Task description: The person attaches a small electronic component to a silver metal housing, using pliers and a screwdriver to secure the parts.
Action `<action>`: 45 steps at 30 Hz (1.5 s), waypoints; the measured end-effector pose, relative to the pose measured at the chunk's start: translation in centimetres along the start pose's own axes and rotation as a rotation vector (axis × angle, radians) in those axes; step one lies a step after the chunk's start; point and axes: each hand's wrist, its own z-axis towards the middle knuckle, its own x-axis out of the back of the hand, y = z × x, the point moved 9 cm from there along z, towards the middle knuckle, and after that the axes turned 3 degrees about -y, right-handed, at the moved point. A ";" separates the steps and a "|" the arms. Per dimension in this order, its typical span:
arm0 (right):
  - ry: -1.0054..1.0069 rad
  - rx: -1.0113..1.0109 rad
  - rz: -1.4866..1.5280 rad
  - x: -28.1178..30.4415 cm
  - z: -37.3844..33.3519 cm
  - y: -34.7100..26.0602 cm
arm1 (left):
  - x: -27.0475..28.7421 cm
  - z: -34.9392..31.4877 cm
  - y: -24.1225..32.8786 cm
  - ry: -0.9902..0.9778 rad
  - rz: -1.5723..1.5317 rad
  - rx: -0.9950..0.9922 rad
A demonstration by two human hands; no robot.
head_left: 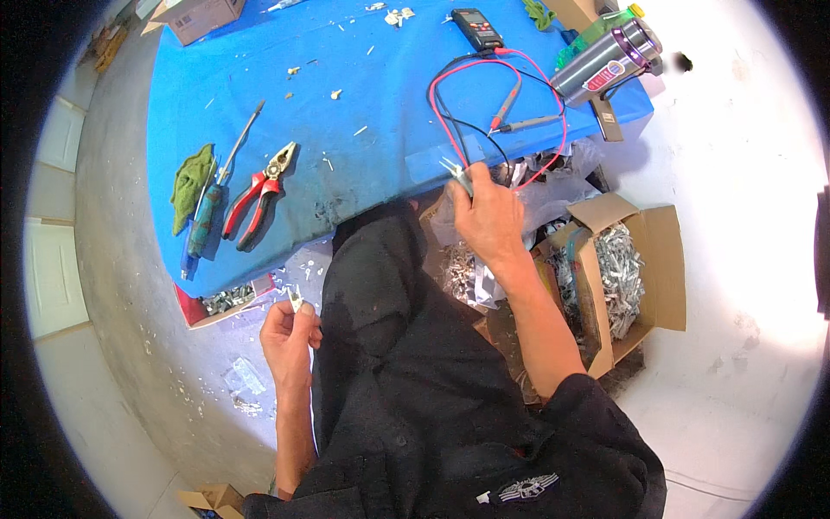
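Note:
My left hand [290, 337] is held low at my left side, off the table, pinching a small metal part [296, 299] between thumb and fingers. My right hand [487, 214] reaches forward to the near edge of the blue table [346, 104] and grips a small clear-and-metal component [456, 173] by its leads. Just beyond it lie the red and black probes [519, 112] of a black multimeter [477, 28], their wires looping over the cloth. My black-clothed knee sits between the two hands.
Red-handled pliers [259, 192], a screwdriver [232, 157] and a green rag [192, 183] lie on the table's left. A grey heat gun [609, 56] rests at the far right. An open cardboard box of metal parts [618, 277] stands to my right, a smaller tray of parts [226, 299] below the table's left.

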 end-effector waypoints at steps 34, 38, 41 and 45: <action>-0.643 -0.448 2.103 -1.9 -9.9 -5.2 | -4.9 -2.9 3.9 -0.175 0.189 -0.103; -0.663 -0.462 2.098 -2.3 -10.4 -5.2 | -5.1 -2.8 3.9 -0.194 0.228 -0.103; -0.632 -0.484 2.052 -2.4 -10.5 -5.1 | -5.2 -2.9 3.8 -0.207 0.245 -0.102; -0.370 -0.479 1.626 -2.1 -9.0 -2.6 | -5.5 -2.7 3.1 -0.216 0.264 -0.064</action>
